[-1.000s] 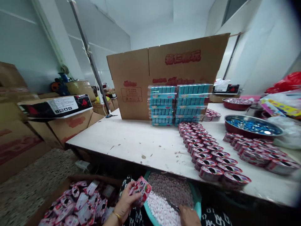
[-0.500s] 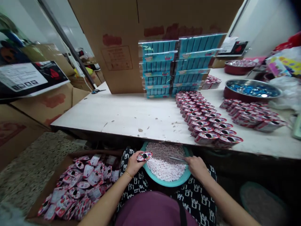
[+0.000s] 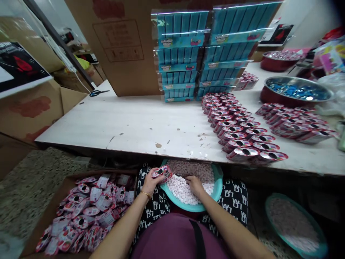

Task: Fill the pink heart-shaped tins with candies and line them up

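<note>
My left hand (image 3: 150,181) is closed around a small pink and red candy box (image 3: 162,172), held over the left rim of a teal basin (image 3: 217,192) on my lap. The basin is full of small pink and white candies (image 3: 180,189). My right hand (image 3: 194,184) rests in the candies with its fingers curled down into them; what they hold is hidden. A cardboard box of several empty pink candy boxes (image 3: 88,208) lies on the floor to my left.
A white table (image 3: 140,126) stands in front, with rows of filled round boxes (image 3: 237,129), stacked blue packs (image 3: 183,57), a large carton (image 3: 124,46), scissors (image 3: 97,93) and metal bowls (image 3: 296,91). A second teal basin (image 3: 295,225) sits on the floor at right.
The view tilted down toward my lap. My right hand moved left from the basin's rim into the candies. My left hand lowered the box nearer the basin's rim.
</note>
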A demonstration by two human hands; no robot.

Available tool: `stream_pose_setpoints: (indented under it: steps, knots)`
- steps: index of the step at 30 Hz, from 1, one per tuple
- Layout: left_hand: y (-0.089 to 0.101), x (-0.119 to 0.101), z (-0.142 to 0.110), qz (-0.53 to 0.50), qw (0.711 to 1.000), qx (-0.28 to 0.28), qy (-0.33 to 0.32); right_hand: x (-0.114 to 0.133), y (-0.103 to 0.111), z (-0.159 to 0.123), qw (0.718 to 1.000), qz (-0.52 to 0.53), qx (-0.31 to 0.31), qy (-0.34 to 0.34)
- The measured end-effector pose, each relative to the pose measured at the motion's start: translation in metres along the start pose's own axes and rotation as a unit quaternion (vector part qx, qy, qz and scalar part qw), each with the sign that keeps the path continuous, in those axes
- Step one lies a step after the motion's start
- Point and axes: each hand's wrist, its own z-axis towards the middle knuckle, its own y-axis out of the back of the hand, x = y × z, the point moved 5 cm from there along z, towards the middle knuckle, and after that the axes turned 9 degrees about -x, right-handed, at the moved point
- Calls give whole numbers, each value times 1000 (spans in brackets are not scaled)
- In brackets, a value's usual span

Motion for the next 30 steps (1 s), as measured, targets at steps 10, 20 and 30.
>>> stream_pose_setpoints:
  steps: [10,20,30]
  knots:
    - [-30,-35,-18,254,946,27,-200,-8,113,-33,996,51,-18,65]
    - [-83,-21,-30,364,879,90,-294,73,148,-43,947,-295,31,119]
    - [-44,-20,-19,206,957,36,-201,-6,135,-42,971,-234,45,13]
